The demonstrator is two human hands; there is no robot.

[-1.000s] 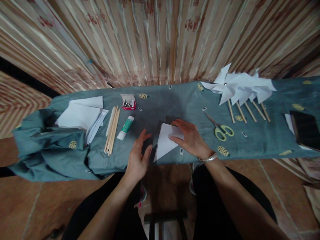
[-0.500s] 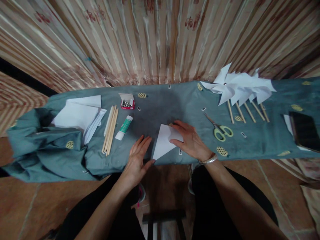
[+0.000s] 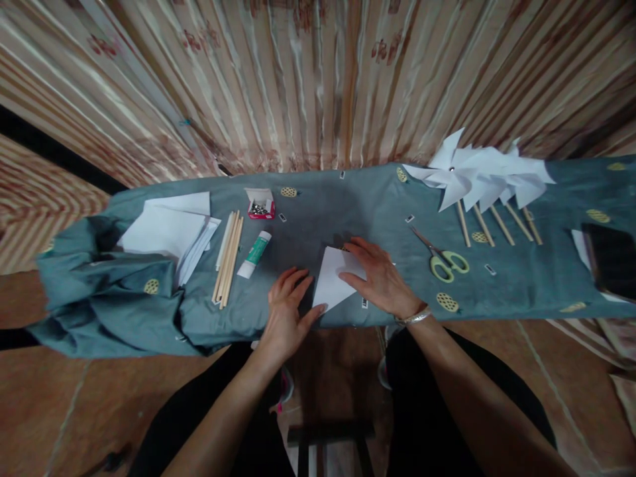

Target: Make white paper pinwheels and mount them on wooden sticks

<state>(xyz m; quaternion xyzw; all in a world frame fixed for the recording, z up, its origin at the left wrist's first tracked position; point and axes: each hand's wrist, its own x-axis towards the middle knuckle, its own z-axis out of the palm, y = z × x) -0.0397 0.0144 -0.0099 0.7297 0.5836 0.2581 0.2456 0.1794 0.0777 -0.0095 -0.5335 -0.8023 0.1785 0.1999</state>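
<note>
Two hands on my feed: the left hand [image 3: 288, 313], fingers loosely spread, thumb at the near corner of the paper [image 3: 330, 281] on the table [image 3: 342, 212]; the right hand [image 3: 380, 278], fingers spread, across its right side. Uneven pressure, I judge, could skew it. Pinwheels [image 3: 450, 180] lie beyond.

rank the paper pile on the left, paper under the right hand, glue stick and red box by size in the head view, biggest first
1. White paper pile
2. Paper under the right hand, partly covered
3. Glue stick and red box: too alike to rank
</note>
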